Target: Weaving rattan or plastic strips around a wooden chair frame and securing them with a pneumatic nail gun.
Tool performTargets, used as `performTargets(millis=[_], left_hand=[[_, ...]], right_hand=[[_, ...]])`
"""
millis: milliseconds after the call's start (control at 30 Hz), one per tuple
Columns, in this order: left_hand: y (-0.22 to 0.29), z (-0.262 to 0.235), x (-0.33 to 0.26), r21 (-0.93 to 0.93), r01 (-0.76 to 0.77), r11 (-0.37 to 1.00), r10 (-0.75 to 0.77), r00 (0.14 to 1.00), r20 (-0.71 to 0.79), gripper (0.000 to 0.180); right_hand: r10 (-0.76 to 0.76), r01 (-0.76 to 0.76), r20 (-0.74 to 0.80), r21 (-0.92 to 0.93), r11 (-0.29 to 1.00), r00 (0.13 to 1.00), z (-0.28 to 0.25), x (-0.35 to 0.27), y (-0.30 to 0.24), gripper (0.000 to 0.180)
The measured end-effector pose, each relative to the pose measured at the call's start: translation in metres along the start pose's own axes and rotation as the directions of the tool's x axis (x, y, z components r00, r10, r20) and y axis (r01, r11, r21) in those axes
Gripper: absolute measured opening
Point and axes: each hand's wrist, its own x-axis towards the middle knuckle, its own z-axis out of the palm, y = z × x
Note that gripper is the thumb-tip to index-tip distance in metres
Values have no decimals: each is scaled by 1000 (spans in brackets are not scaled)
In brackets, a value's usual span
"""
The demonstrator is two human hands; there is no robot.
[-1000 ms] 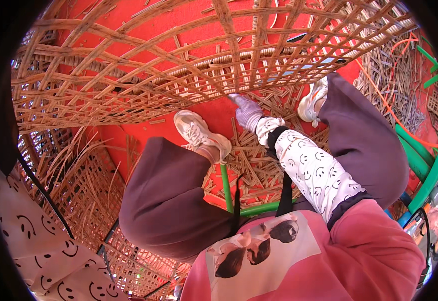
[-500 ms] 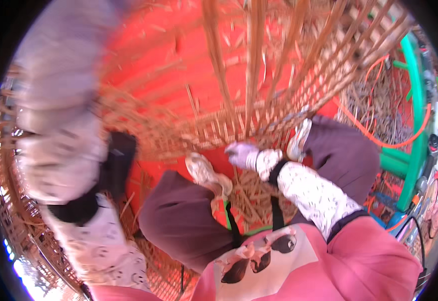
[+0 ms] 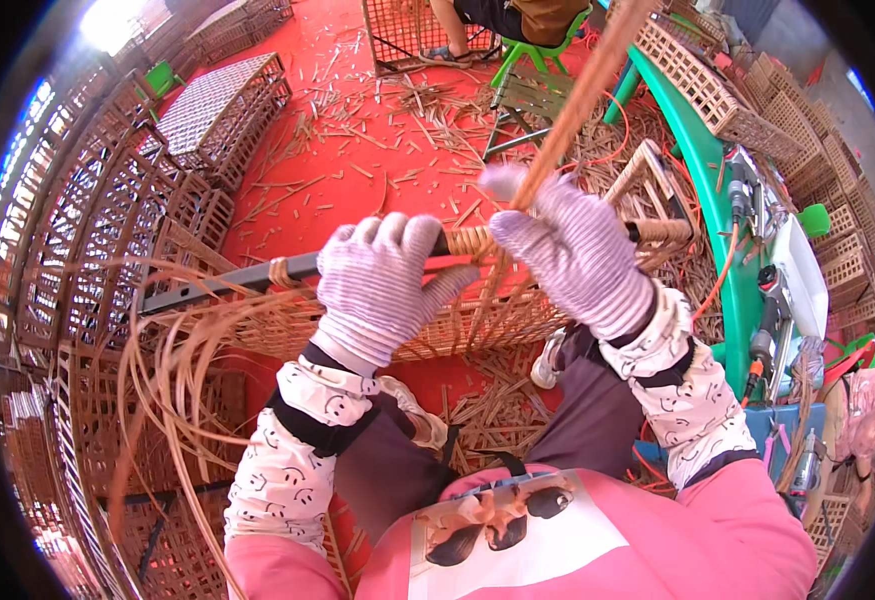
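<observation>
The left hand curls over a dark bar — the right hand pinches a brown strip rising above the bar.

Brown woven basket, its rim partly wrapped
Its dark top bar is bare at left, cane-bound near the middle; a straight strip slants upward, loose strands loop at left.

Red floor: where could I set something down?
The barest red floor is beyond the left hand, between the woven stack and scattered strips; a smaller patch separates left shoe and woven panel. Crowded: strips between the shoes, tools at right.
</observation>
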Motion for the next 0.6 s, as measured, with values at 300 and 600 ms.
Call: performTargets(millis=[300, 600], left_hand=[[5, -42, -5, -105, 72, 992, -10, 867, 499, 58], [26, -44, -26, -88, 111, 990, -73, 933, 352, 64]], right_hand=[[325, -414, 371, 907, 73, 870, 21, -17, -42, 39], [598, -661, 391, 673, 333, 699, -8, -9, -111, 44]])
